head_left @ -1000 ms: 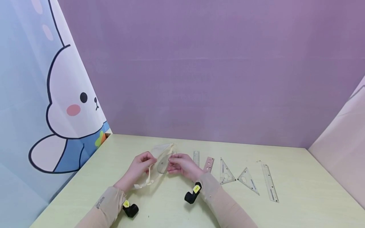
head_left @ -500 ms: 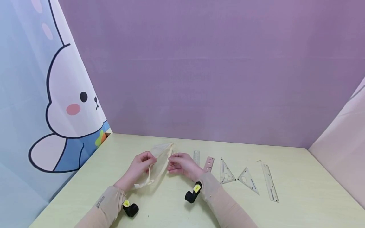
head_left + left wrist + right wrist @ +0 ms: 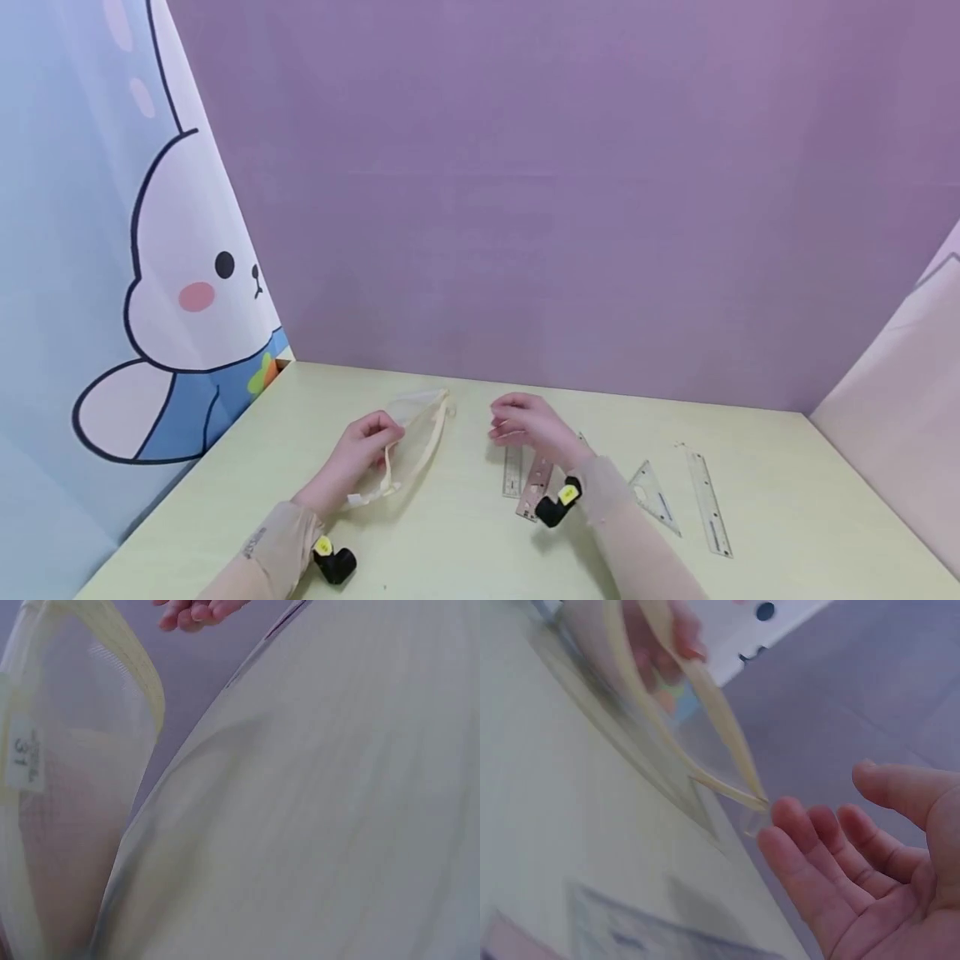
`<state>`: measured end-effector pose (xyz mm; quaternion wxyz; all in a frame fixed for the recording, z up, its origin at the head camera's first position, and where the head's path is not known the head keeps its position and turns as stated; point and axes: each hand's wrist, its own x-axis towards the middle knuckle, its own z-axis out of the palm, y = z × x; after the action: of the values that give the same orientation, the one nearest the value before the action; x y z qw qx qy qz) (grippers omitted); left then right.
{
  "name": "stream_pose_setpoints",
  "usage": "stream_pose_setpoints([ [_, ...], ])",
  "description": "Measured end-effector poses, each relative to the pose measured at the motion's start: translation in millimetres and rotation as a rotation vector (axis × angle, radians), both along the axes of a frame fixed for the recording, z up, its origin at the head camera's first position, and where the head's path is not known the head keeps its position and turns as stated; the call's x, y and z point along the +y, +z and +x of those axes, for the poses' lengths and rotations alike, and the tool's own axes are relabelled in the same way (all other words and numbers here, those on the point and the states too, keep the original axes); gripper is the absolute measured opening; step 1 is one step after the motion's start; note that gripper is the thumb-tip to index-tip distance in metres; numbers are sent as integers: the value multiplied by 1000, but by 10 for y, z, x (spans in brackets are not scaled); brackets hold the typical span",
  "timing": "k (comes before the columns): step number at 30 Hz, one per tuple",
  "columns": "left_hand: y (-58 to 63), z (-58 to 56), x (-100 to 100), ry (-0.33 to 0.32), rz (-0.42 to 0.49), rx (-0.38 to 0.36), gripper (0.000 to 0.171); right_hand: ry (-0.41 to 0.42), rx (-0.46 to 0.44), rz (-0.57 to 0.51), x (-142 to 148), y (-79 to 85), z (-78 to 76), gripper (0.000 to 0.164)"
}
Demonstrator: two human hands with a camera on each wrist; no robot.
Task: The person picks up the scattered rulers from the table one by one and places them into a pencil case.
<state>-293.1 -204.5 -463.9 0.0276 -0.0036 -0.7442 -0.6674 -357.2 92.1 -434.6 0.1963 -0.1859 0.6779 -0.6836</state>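
My left hand [image 3: 365, 442] pinches the near edge of a see-through mesh pouch [image 3: 429, 442] with cream binding, and its mouth gapes to the right. A white tag [image 3: 26, 754] printed "31" shows through the mesh in the left wrist view. My right hand [image 3: 534, 429] is to the right of the pouch with nothing in it, fingers and thumb apart in the right wrist view. Under and near it lie a short clear ruler [image 3: 512, 473] and a pink ruler [image 3: 535, 487], its upper part behind the hand.
A clear set square [image 3: 655, 493] and a longer clear ruler [image 3: 708, 504] lie farther right on the pale table [image 3: 450, 542]. The tip of a second set square [image 3: 582, 437] shows behind the right forearm. A purple backdrop [image 3: 525, 208] stands behind the table.
The clear rounded piece at my right fingers slipped from sight at the pouch's mouth. My right hand then left the pouch and moved right, towards the rulers. The left hand keeps hold.
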Motion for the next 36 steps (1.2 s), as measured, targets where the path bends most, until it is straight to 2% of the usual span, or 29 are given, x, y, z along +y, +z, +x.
stream_pose_setpoints([
  [5, -52, -4, -2, 2, 77, -22, 10, -110, 48, 19, 320, -18, -117, 37],
  [9, -54, 2, -17, -18, 99, -16, 10, -173, 86, 75, 458, -38, -184, 36],
  [11, -51, 9, -23, -25, 103, -14, 10, -194, 106, 115, 484, -56, -211, 35],
  [14, -54, 19, -26, -30, 103, -12, 10, -208, 171, 236, 479, -91, -237, 37],
  [18, -65, 23, -27, -41, 104, -15, 11, -179, 245, 394, 451, -138, -237, 43],
  [22, -67, 15, -14, -46, 100, -15, 12, -123, 255, 438, 448, -182, -225, 54],
  [29, -75, 2, -10, -48, 82, -8, 12, 3, 330, 601, 420, -234, -203, 82],
  [36, -83, -5, -20, -41, 80, -10, 10, 88, 346, 615, 366, -256, -174, 97],
])
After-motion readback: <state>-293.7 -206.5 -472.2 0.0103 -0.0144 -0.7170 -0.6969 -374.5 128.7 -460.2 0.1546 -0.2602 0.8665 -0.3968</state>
